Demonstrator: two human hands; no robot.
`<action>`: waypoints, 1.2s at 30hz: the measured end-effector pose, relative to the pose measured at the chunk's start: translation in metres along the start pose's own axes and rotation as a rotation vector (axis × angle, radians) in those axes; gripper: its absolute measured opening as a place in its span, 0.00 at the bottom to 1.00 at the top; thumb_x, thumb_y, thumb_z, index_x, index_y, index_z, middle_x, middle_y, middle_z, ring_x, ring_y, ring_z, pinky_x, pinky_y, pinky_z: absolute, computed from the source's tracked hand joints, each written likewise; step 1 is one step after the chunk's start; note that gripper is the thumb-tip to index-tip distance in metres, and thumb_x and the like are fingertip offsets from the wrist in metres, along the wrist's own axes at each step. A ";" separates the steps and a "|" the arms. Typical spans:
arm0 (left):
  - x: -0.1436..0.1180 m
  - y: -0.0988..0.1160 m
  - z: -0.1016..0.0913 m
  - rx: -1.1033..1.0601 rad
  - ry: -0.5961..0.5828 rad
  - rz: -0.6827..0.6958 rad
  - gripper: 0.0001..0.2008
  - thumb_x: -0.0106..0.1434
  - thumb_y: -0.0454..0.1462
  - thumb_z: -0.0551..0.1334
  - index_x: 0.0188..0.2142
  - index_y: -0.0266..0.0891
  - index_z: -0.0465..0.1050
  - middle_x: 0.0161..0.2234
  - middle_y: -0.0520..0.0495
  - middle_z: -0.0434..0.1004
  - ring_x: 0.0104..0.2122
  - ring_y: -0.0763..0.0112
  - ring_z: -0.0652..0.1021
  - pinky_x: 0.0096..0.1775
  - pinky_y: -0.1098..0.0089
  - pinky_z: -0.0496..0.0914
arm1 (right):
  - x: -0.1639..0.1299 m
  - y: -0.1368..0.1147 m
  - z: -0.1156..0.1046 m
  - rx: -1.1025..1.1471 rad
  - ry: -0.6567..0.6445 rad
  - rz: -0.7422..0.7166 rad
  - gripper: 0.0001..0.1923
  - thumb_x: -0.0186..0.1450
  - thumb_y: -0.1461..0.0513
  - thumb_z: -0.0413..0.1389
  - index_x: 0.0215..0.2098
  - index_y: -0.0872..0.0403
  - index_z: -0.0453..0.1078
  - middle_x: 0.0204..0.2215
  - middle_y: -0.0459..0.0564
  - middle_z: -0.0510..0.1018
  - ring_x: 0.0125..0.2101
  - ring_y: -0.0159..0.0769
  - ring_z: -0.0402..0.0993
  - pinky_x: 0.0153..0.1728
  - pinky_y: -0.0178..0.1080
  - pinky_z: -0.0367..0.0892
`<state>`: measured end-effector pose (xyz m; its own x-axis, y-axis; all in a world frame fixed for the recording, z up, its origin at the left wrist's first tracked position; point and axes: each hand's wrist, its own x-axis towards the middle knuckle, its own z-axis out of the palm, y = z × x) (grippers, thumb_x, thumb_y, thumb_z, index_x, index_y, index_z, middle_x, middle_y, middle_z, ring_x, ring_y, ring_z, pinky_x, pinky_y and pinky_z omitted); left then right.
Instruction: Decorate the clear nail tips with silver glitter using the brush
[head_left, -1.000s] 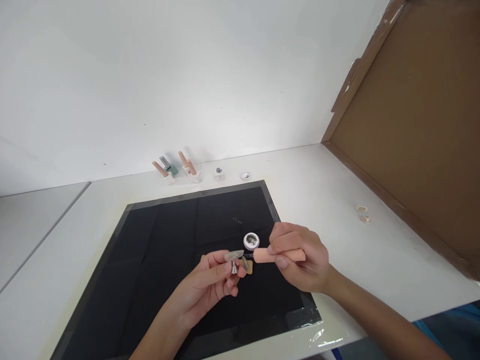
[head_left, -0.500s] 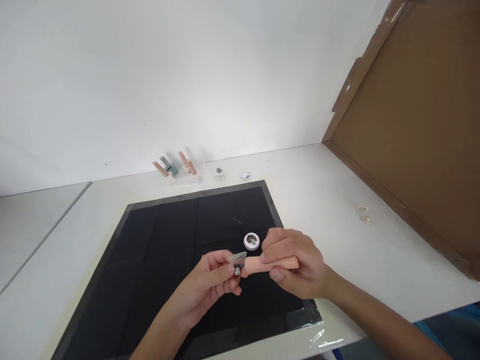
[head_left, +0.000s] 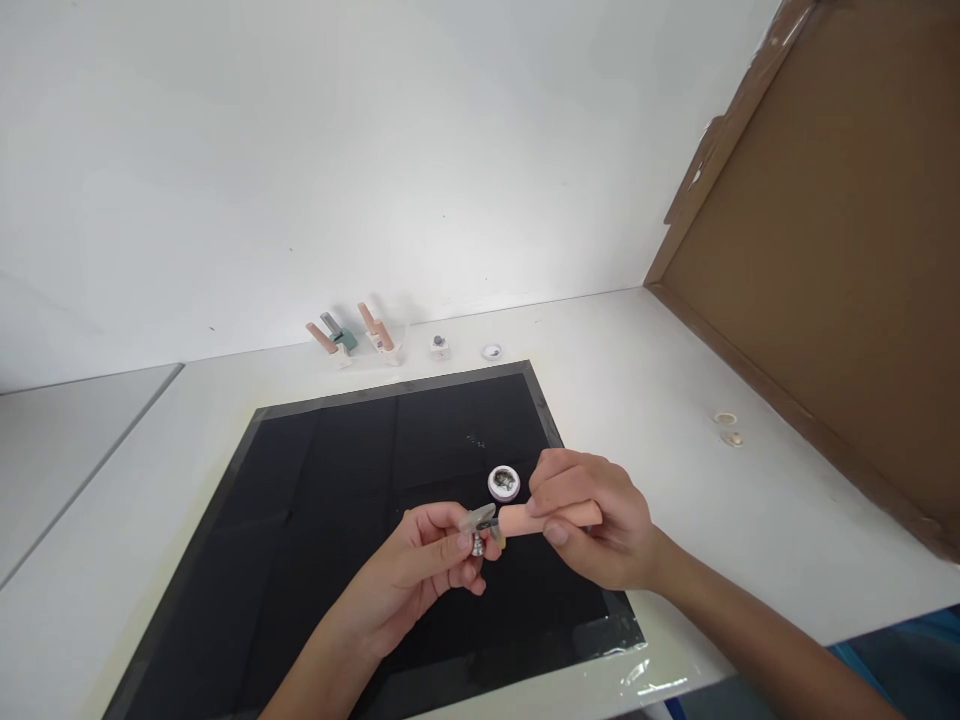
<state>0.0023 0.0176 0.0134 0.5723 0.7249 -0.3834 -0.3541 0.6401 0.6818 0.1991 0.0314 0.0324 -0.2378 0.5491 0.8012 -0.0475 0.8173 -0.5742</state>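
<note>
Nail tip (head_left: pixel 478 520), clear and mounted on a small metal stand, sits pinched between the thumb and fingertips of the left hand (head_left: pixel 427 565), held just above the black mat (head_left: pixel 322 500). Fingers of that hand are curled tight around the stand; only the tip and the silver base show. Right hand (head_left: pixel 592 520) is closed around a peach-coloured pen (head_left: pixel 551 517), gripped like a pencil, its working end touching or almost touching the nail tip; too small to tell which. Judged from this, the decorating is under way: pen at the nail, but whether anything is already set on its surface cannot be made out. Just beyond the hands, a small open pot (head_left: pixel 503 483) of dark glittery bits rests on the mat. Farther back on the white table (head_left: pixel 637 360): a cluster of holders with peach sticks (head_left: pixel 352 338), two tiny pots (head_left: pixel 491 351) near the wall. Off right, two small rings (head_left: pixel 727 428) lie well apart from the mat, beside a brown cardboard panel (head_left: pixel 832 260).
</note>
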 end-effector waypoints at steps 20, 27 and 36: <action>-0.001 0.003 0.007 0.240 0.018 0.049 0.05 0.52 0.37 0.71 0.26 0.36 0.80 0.26 0.49 0.80 0.23 0.78 0.76 0.30 0.76 0.73 | -0.007 0.003 -0.002 0.299 -0.076 0.333 0.04 0.66 0.62 0.53 0.36 0.53 0.70 0.26 0.46 0.70 0.25 0.29 0.65 0.25 0.34 0.63; -0.002 0.000 0.005 0.248 0.028 0.054 0.06 0.50 0.38 0.71 0.26 0.37 0.80 0.26 0.49 0.82 0.22 0.77 0.78 0.30 0.76 0.73 | -0.008 0.002 -0.003 0.304 -0.072 0.364 0.04 0.67 0.62 0.53 0.36 0.53 0.70 0.27 0.45 0.69 0.25 0.28 0.65 0.25 0.33 0.64; -0.002 -0.003 0.002 0.245 0.021 0.057 0.04 0.52 0.36 0.71 0.26 0.38 0.80 0.27 0.49 0.82 0.23 0.77 0.78 0.31 0.75 0.73 | -0.007 0.003 -0.004 0.285 -0.080 0.408 0.05 0.67 0.61 0.52 0.36 0.53 0.69 0.25 0.45 0.69 0.24 0.29 0.64 0.24 0.33 0.62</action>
<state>0.0035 0.0142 0.0135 0.5401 0.7650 -0.3508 -0.1944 0.5189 0.8324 0.2042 0.0303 0.0257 -0.3650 0.7898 0.4930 -0.1954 0.4528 -0.8700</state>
